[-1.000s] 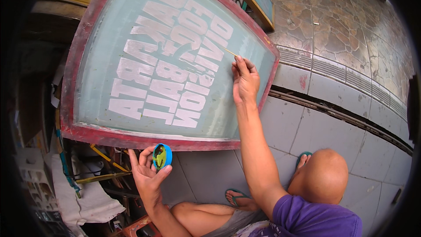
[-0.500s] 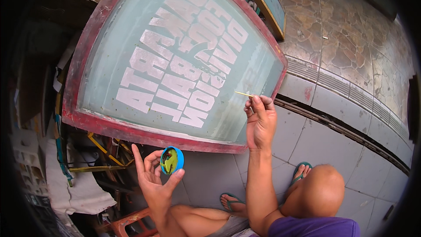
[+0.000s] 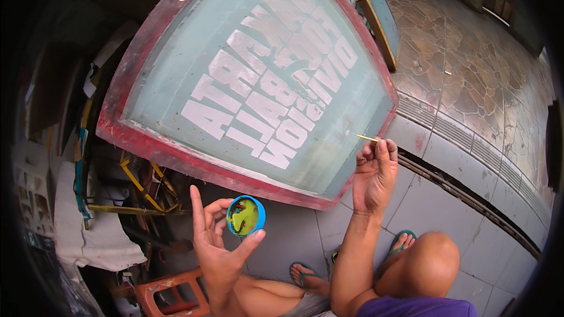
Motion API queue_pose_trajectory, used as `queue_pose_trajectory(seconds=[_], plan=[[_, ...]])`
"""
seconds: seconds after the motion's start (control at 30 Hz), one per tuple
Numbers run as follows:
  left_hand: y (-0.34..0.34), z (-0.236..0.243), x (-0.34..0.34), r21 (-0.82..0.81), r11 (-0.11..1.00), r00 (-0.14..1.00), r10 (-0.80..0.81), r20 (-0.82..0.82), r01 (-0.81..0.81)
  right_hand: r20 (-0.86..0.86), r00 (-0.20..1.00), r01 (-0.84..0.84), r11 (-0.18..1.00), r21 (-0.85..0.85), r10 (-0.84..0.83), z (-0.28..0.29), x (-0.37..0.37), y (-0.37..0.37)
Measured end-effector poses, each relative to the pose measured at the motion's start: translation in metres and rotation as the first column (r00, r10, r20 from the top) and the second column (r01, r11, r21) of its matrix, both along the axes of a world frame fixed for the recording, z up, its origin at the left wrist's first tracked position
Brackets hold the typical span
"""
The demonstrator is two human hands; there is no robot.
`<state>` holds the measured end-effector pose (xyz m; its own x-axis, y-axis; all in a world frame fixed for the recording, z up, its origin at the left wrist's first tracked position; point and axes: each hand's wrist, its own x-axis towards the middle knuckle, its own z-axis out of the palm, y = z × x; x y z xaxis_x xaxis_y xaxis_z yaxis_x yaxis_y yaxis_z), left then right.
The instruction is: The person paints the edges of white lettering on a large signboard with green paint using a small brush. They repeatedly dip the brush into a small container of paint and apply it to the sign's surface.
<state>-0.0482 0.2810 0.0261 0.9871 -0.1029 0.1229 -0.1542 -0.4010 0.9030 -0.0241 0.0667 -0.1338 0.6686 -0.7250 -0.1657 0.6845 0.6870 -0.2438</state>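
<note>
My left hand [image 3: 220, 246] holds a small blue cap [image 3: 245, 215] between thumb and fingers, its index finger stretched out. Yellow-green paste with dark streaks lies inside the cap. In the fingertips of my right hand [image 3: 375, 176] is a thin pointed stick [image 3: 368, 138], its tip directed left over the right part of a large screen-printing frame [image 3: 176, 155]. Whether the tip touches the mesh I cannot tell. The frame has worn red edges, and pale block letters [image 3: 235, 70] stand out on its grey-green mesh.
A smaller wood-edged screen [image 3: 382, 23] leans beyond the large frame. At lower left are an orange plastic stool [image 3: 173, 296], a white cloth [image 3: 97, 243] and yellow-edged frames [image 3: 138, 182]. A metal floor track [image 3: 470, 211] runs along the right, beside grey tiles [image 3: 282, 240].
The view has shifted, so the frame sits farther right in the picture. My right hand and its stick have moved right over the mesh, away from the letters. Both grips are unchanged.
</note>
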Motion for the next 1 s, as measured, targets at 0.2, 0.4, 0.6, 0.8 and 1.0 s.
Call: queue_pose_trajectory(seconds=[0.2, 0.4, 0.6, 0.8, 1.0], plan=[[0.005, -0.002, -0.001, 0.039, 0.998, 0.999, -0.043, 0.029, 0.042, -0.002, 1.000, 0.001, 0.999, -0.036, -0.001, 0.012, -0.003, 0.002], [0.009, -0.008, 0.000, 0.086, 0.993, 0.994, -0.087, 0.068, 0.081, 0.031, 1.000, 0.006, 0.981, -0.196, 0.000, 0.017, -0.008, 0.001], [0.008, -0.012, 0.001, 0.091, 0.991, 0.992, -0.108, 0.072, 0.101, 0.012, 1.000, 0.011, 0.941, -0.337, -0.008, 0.027, -0.011, 0.005], [0.006, -0.014, 0.000, 0.169, 0.982, 0.989, -0.099, 0.112, 0.079, -0.080, 0.995, -0.093, 0.785, -0.612, 0.056, 0.056, -0.017, 0.020], [0.006, -0.018, 0.001, 0.292, 0.954, 0.970, -0.126, 0.209, 0.061, -0.108, 0.987, -0.150, 0.453, -0.879, 0.118, 0.082, -0.018, 0.031]])
